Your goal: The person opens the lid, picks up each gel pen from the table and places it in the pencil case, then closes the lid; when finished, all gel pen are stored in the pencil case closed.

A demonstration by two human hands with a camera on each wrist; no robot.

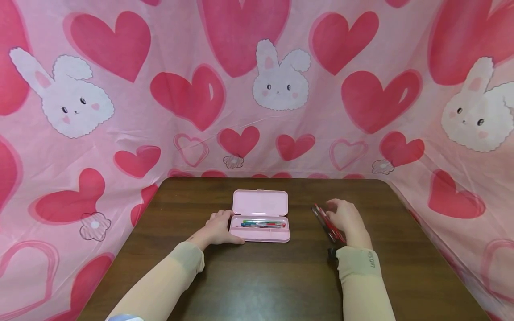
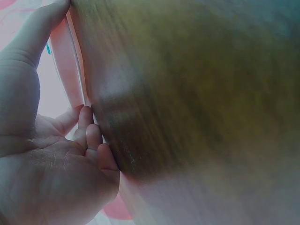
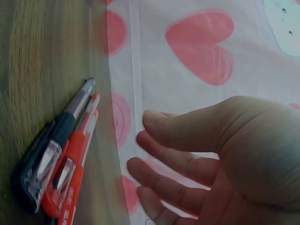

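Observation:
A pink pencil case (image 1: 257, 239) lies on the table with its lid (image 1: 260, 203) folded back. Several clear pens (image 1: 263, 224) with green, blue and red parts lie along its upper compartment. My left hand (image 1: 218, 228) grips the case's left end, thumb at the front corner and fingers toward the back. Right of the case is a small bunch of black pens (image 3: 47, 159) and red pens (image 3: 75, 173), lying slantwise on the tabletop. My right hand (image 1: 348, 218) hovers beside them, fingers loosely bent and parted, holding nothing in the right wrist view.
The brown wooden table (image 1: 257, 276) has rounded far corners. A pink cloth (image 1: 281, 125) printed with hearts and rabbits hangs behind it and along both sides. A small black object (image 1: 331, 253) sits at my right sleeve's cuff.

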